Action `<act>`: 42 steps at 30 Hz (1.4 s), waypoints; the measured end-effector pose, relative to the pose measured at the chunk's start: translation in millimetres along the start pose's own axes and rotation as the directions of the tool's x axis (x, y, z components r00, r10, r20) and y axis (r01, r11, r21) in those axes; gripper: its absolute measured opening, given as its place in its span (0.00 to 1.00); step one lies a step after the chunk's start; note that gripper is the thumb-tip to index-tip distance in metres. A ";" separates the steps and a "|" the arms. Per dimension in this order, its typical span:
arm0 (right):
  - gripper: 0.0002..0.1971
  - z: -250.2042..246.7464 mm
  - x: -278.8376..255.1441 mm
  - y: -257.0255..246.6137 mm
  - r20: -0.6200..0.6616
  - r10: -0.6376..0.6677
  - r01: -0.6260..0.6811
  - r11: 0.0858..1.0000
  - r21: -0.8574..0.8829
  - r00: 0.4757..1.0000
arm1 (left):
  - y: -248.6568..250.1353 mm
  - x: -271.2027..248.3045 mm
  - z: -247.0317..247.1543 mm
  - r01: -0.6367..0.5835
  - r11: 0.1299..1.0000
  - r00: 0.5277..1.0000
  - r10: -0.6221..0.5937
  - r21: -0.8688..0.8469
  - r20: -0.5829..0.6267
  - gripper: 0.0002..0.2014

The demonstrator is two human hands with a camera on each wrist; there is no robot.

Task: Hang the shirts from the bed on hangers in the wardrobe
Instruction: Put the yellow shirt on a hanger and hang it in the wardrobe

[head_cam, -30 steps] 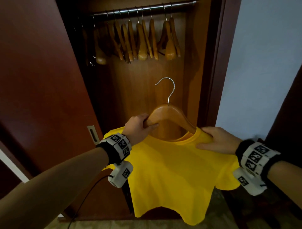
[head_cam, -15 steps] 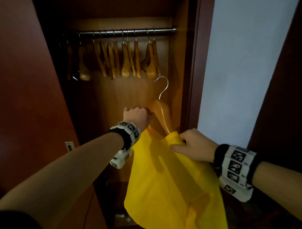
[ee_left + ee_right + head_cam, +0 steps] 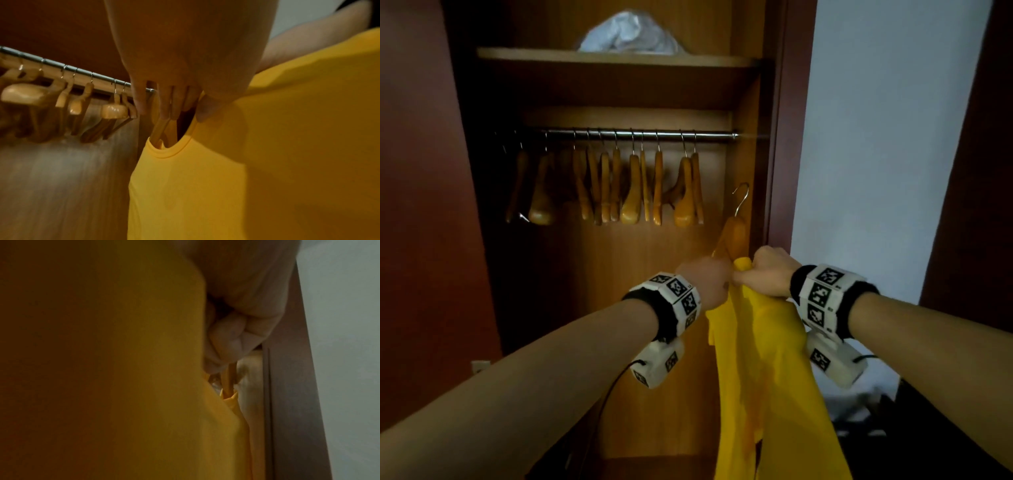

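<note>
The open wardrobe (image 3: pixel 602 308) fills the view beyond both sets of fingers, its upper shelf (image 3: pixel 616 61) carrying a crumpled pale bundle (image 3: pixel 630 32) far above them. Lower down, the metal rail (image 3: pixel 640 134) runs across, above and to the left of the fingers, hung with a row of empty wooden hangers (image 3: pixel 633 192). The yellow shirt (image 3: pixel 767 370) drapes straight down beneath the two fists, seen edge-on, its round neckline just under the left fingertips in the left wrist view. The wooden hanger (image 3: pixel 734 236) carrying it rises just above the knuckles, its metal hook (image 3: pixel 741 198) short of the rail and to the right of the last empty hanger. The left hand (image 3: pixel 705 281) has its fingers (image 3: pixel 164 104) curled around the hanger's arm at the collar. The right hand (image 3: pixel 770 270) is a tight fist against the left one; in the dim right wrist view it seems to be clutching the shirt's shoulder over the hanger's end.
</note>
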State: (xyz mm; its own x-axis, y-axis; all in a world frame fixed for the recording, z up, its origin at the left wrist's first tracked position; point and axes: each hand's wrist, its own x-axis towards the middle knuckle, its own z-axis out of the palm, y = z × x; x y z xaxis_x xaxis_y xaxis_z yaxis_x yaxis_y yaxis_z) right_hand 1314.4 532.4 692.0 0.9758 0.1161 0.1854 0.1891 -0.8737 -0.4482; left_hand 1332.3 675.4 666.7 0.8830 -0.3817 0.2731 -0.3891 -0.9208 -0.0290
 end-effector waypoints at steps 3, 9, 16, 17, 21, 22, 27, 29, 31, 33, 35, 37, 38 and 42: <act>0.18 -17.1 38.1 -11.2 -0.057 0.011 -0.014 0.998 -0.054 0.998 | -14.6 36.5 -15.0 -0.032 0.998 0.997 0.036 0.046 -0.069 0.11; 0.14 -46.3 124.2 -38.5 -0.136 0.014 -0.032 0.991 -0.128 0.991 | -53.3 113.7 -55.6 -0.052 0.992 0.988 0.068 0.114 -0.136 0.10; 0.15 -65.5 209.0 -72.4 -0.239 0.041 -0.091 0.975 -0.202 0.970 | -104.5 194.8 -90.3 -0.062 0.995 0.992 0.071 0.081 -0.104 0.04; 0.15 -66.2 219.3 -75.9 -0.244 0.042 -0.094 0.974 -0.205 0.969 | -111.1 204.6 -92.3 -0.062 0.994 0.992 0.071 0.087 -0.104 0.04; 0.17 -67.3 249.8 -86.4 -0.240 0.056 -0.121 0.957 -0.265 0.969 | -135.3 237.0 -90.5 -0.068 0.990 0.994 0.078 0.126 -0.080 0.07; 0.18 -68.1 253.4 -88.9 -0.240 0.052 -0.124 0.947 -0.296 0.969 | -139.3 243.6 -89.1 -0.083 0.987 0.993 0.093 0.138 -0.069 0.09; 0.17 -72.3 259.0 -103.5 -0.274 0.065 -0.169 0.912 -0.374 0.959 | -149.6 263.5 -90.7 -0.129 0.975 0.987 0.144 0.179 -0.073 0.14; 0.23 -70.4 262.7 -104.9 -0.279 0.037 -0.136 0.929 -0.345 0.960 | -153.2 266.5 -92.6 -0.117 0.968 0.988 0.135 0.221 -0.070 0.14; 0.25 -67.4 265.1 -108.0 -0.277 0.009 -0.104 0.938 -0.330 0.961 | -157.5 268.3 -91.9 -0.091 0.969 0.992 0.109 0.232 -0.064 0.15; 0.22 -67.3 269.3 -112.4 -0.261 0.054 -0.157 0.907 -0.390 0.964 | -161.5 271.4 -88.5 -0.087 0.967 0.993 0.103 0.240 -0.053 0.15; 0.21 -65.4 278.2 -112.8 -0.247 0.092 -0.190 0.893 -0.408 0.965 | -164.6 276.1 -83.3 -0.078 0.965 0.994 0.094 0.250 -0.052 0.14; 0.14 -59.5 288.0 -108.8 -0.242 0.096 -0.190 0.895 -0.403 0.966 | -166.1 277.9 -78.3 -0.052 0.971 0.998 0.059 0.233 -0.023 0.10; 0.11 -55.4 292.7 -105.5 -0.241 0.104 -0.195 0.899 -0.393 0.965 | -166.9 278.3 -76.3 -0.050 0.977 0.999 0.051 0.207 -0.001 0.11; 0.13 -38.9 310.3 -91.4 -0.225 0.144 -0.211 0.927 -0.310 0.964 | -171.7 273.0 -73.1 -0.105 0.990 0.994 0.108 0.097 -0.024 0.14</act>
State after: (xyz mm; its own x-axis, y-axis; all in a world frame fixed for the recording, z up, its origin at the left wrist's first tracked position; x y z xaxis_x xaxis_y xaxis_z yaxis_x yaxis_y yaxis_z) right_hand 1595.6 629.9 824.5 0.9429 -0.1199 0.3108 -0.0644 -0.9810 -0.1832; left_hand 1621.0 735.2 816.6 0.8291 -0.4770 0.2916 -0.4525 -0.8789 -0.1509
